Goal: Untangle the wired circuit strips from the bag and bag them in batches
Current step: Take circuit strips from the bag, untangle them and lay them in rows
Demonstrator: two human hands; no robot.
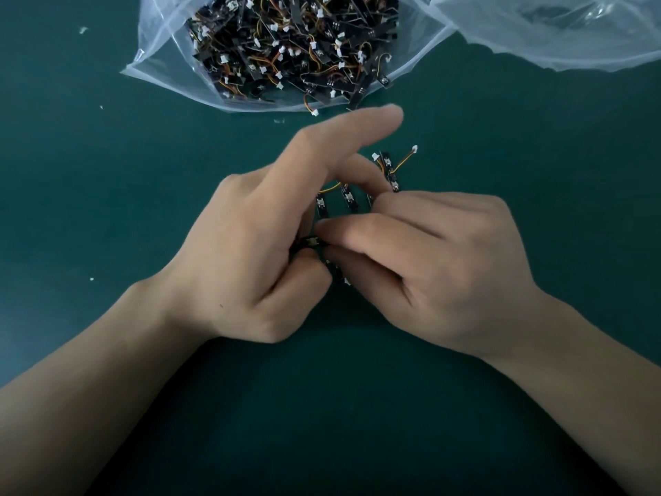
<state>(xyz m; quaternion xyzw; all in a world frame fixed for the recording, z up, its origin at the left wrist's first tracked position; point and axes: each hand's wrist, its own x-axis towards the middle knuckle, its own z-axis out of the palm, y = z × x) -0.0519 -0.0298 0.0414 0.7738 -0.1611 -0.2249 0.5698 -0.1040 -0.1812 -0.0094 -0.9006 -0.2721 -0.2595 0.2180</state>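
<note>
A: Circuit strips, small black boards with orange-yellow wire tails and white plug ends (388, 171): a small cluster sits on the dark green table mat (107, 209), between and under both hands, just near side of the source bag.

B: Grip state?

A: Left hand (246, 259) has thumb and inner fingers pinched together on one black strip at the cluster's near edge; its forefinger sticks out straight, touching nothing. Right hand (436, 266) pinches at the same spot from the other side, forefinger and thumb closed on that strip or its wire. Cannot tell which; the fingers hide the contact.

B: And the bulk stock?

A: Clear plastic bag of tangled strips (289, 48), mouth facing the hands, still heaped full. A couple of strips and one white plug poke out past the lip. Second clear plastic bag (558, 26), crumpled, far right, looks empty; likely the batch bag.

B: Risks?

A: Judgement only: pulling the pinched strip sideways while its wire is looped round a neighbour could strain the wire where it joins the board, or drag the whole cluster along. Loose strips at the bag lip could catch and re-tangle if the cluster drifts forward. Count per batch easily lost with strips hidden under fingers.
</note>
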